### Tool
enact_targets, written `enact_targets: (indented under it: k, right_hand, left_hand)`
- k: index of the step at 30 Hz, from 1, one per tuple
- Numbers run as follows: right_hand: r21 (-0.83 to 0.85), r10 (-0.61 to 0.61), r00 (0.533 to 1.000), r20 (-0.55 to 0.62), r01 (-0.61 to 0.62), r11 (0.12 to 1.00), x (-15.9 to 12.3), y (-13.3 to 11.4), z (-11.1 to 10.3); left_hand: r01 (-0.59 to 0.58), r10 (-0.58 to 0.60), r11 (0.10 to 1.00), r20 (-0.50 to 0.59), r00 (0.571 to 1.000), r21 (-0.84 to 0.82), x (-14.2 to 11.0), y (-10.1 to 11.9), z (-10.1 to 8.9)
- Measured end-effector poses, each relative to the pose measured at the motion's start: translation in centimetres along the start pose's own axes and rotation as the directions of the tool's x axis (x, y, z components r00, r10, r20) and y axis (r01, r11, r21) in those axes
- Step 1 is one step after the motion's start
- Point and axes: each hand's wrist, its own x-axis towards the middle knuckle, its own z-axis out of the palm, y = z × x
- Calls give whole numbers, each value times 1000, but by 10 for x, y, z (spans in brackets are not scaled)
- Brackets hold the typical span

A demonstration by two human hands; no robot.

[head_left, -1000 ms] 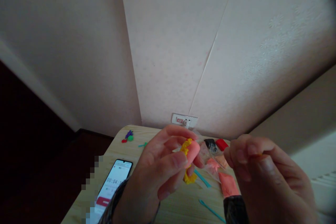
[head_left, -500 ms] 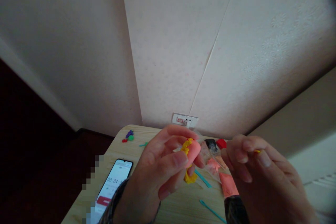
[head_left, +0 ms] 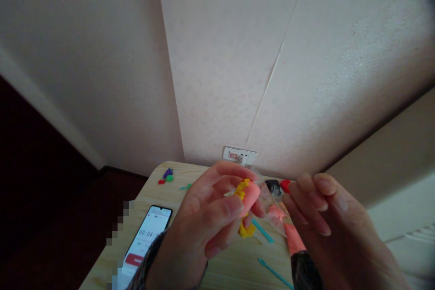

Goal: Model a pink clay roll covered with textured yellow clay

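My left hand (head_left: 214, 213) is closed around a rounded lump of pink modelling clay (head_left: 250, 197), gripped between thumb and fingers. A bumpy strip of yellow clay (head_left: 242, 188) runs along the lump's near side. More yellow clay (head_left: 247, 230) shows just below the fingers; whether it hangs from the hand or lies on the table, I cannot tell. My right hand (head_left: 326, 204) is raised to the right, apart from the pink lump. Its thumb and index finger are pressed together, and whatever is between them is hidden.
On the wooden table (head_left: 234, 267) lie teal modelling tools (head_left: 273, 273), a phone (head_left: 146, 240) showing a timer, and small purple, green and red clay pieces (head_left: 168, 175). Black clay (head_left: 273, 186), red clay (head_left: 285, 186) and pink packets (head_left: 294, 238) sit behind my hands. A wall socket (head_left: 239, 155) is beyond.
My right thumb and index finger have shifted against each other, and the small yellow bit seen between them is now out of sight. My left hand and the pink clay have stayed put.
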Motion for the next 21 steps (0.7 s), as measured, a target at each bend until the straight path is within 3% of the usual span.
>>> enact_targets:
  k: [6,11,17,21]
  right_hand:
    - [59,59,997,-50,-56,997,0,1,4]
    - [48,32,999,-31,-31,998,-1,1,9]
    - [-135,13,1000,-9,-14,991,-7,3,0]
    - [-405,-40,990,132,91,910,-9,2,-1]
  left_hand:
    - [-6,6,1000,4,1000,0,2,-2,0]
    - [-14,15,1000,19,1000,-7,0,-1,-1]
    - [-42,45,997,39,998,-61,0,-2,-3]
    - [-126,146,971,84,986,-205,2,-3,-5]
